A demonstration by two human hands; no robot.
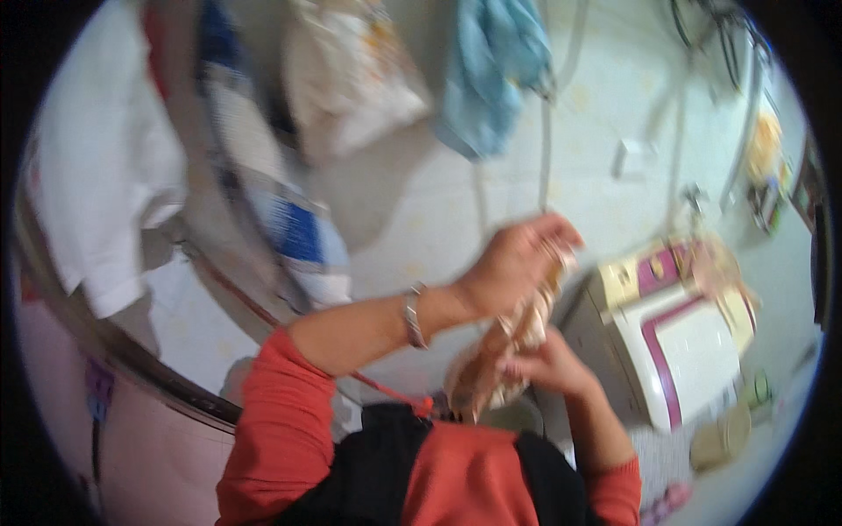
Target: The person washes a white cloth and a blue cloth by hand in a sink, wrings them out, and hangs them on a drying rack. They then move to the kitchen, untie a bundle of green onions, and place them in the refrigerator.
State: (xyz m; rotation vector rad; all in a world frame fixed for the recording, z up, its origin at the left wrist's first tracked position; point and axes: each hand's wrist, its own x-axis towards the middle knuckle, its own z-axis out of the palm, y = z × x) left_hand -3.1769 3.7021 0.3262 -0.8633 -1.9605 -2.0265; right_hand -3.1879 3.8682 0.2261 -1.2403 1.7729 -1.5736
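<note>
A peach-beige, crumpled piece of cloth [490, 361] runs between my two hands in front of my chest. My left hand [510, 263], with a bracelet on its wrist, grips the upper end. Lower and to the right, my right hand [552, 365] holds the cloth near its middle, the thumb lying across it. From there its looser lower part hangs down towards my body. Motion blur hides the finer folds. Below the cloth, the rim of a round container [526, 414] is partly visible.
To the right stands a cream washing machine [697, 355] with purple trim. A blue cloth [493, 72], a pale printed garment [358, 85] and a white garment [112, 151] hang ahead and left. A red cord [388, 389] crosses low. A beige stool-like object [720, 437] stands lower right.
</note>
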